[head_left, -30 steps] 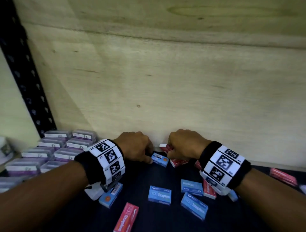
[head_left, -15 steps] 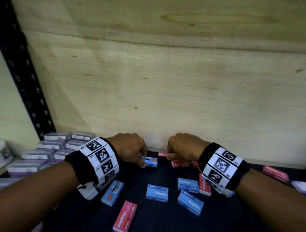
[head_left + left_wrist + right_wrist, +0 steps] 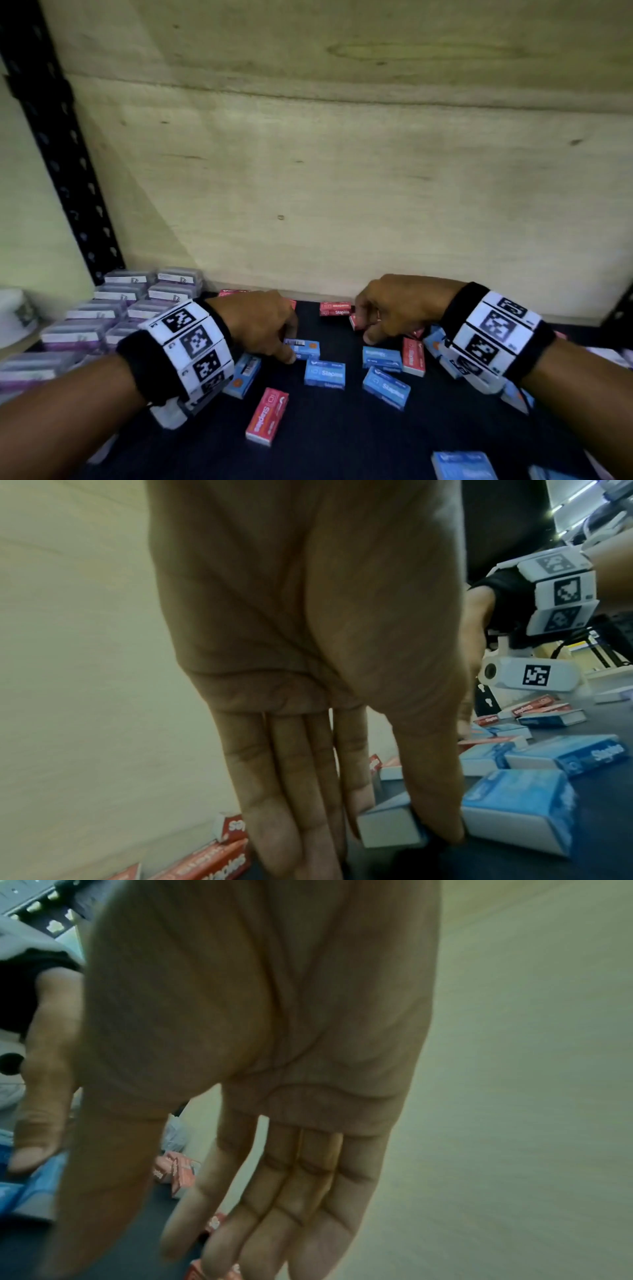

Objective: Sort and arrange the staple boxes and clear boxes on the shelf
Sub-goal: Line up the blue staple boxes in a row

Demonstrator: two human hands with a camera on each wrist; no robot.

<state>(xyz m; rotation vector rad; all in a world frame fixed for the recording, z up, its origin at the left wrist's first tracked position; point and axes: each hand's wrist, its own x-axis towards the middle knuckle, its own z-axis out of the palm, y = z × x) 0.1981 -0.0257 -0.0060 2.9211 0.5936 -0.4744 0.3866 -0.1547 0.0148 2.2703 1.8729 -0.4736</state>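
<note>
Blue and red staple boxes lie scattered on the dark shelf (image 3: 342,445). My left hand (image 3: 274,339) pinches a small blue staple box (image 3: 306,347) between thumb and fingers; the left wrist view shows the box's grey end (image 3: 390,823) in that pinch, right beside another blue box (image 3: 520,807). My right hand (image 3: 368,329) hovers near the back wall with loosely extended fingers (image 3: 274,1218) reaching down onto red staple boxes (image 3: 356,322), nothing between thumb and fingers. Clear boxes (image 3: 137,308) with purple contents stand in rows at the left.
A wooden back panel (image 3: 376,188) closes off the shelf and a black perforated upright (image 3: 58,144) stands at the left. One red box (image 3: 335,308) lies by the back wall, another (image 3: 267,416) nearer me. More blue boxes (image 3: 386,387) lie in the middle and at the front right.
My left hand has drawn the blue box away from the back wall toward me, close to another blue box. My right hand has shifted right, away from the left hand.
</note>
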